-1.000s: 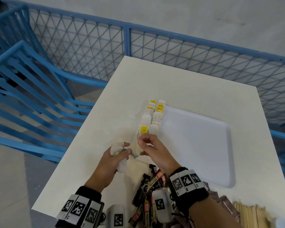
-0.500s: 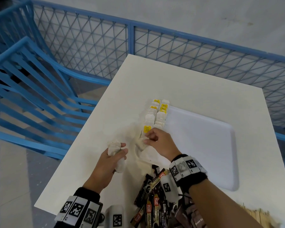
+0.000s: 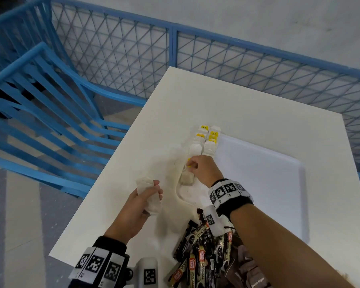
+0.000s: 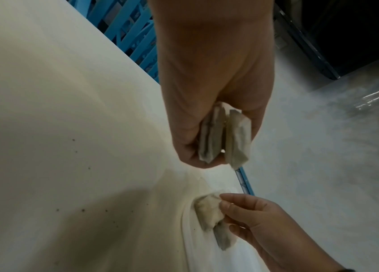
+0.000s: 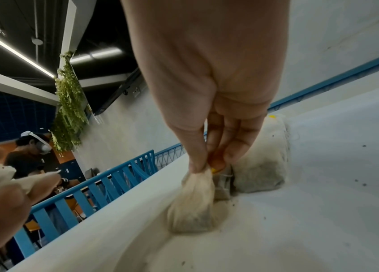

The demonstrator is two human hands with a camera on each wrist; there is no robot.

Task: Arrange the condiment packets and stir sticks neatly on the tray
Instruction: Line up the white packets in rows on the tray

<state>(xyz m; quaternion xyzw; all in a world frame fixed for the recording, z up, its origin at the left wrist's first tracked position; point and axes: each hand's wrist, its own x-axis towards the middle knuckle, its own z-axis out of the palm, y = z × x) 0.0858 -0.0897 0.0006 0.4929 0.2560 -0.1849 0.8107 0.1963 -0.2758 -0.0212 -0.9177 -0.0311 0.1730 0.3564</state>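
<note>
Your workspace is a white tabletop [image 3: 247, 113] beside a blue mesh railing [image 3: 258, 65]. A white tray [image 3: 268, 183] lies on the tabletop's right half. Along the tray's left edge, two rows of tea bags [image 3: 204, 142] stand side by side, some showing yellow tags. A pile of dark stick packets [image 3: 200, 252] lies on the tabletop at the near edge, below your right forearm. Your right hand [image 3: 204, 169] is inside the tray at the near end of the rows; its fingers [image 5: 209, 147] are pinched together on the top of a tea bag [image 5: 195, 204] resting on the tray floor. Your left hand [image 3: 141, 204] is above the tabletop, left of the tray, its fingers clamped around a small stack of tea bags [image 4: 223, 136].
</note>
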